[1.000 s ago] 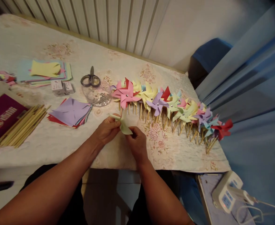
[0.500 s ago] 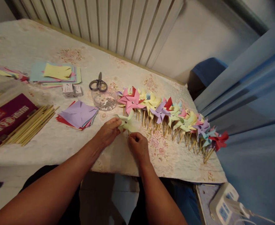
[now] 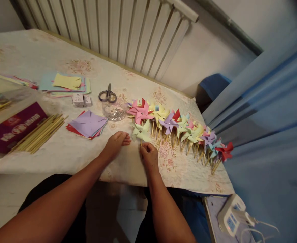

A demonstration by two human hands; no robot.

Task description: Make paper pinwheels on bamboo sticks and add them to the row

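Observation:
A pale green paper pinwheel [image 3: 141, 131] with a dark pin at its centre faces up in front of me. My right hand [image 3: 149, 155] pinches its stick just below the vanes, and the rest of the stick is hidden by the fingers. To the left of the vanes is my left hand [image 3: 116, 143], apart from them, its fingers loosely bent and holding nothing. Beyond the pinwheel, a long row of finished pinwheels [image 3: 169, 124] in pink, yellow, purple, green, blue and red lies on the table, sticks pointing toward me.
Left of my hands are a stack of slit paper squares [image 3: 89, 123], a bundle of sticks [image 3: 40, 133] and a purple-sided box [image 3: 17, 128]. Farther back lie scissors [image 3: 108, 96], a clear dish of pins [image 3: 115, 113], small boxes [image 3: 81, 100] and coloured sheets [image 3: 46, 82].
My left hand has let go of the green pinwheel's vanes and drawn away to the left. The right hand still pinches the stick. The whole view has shifted slightly.

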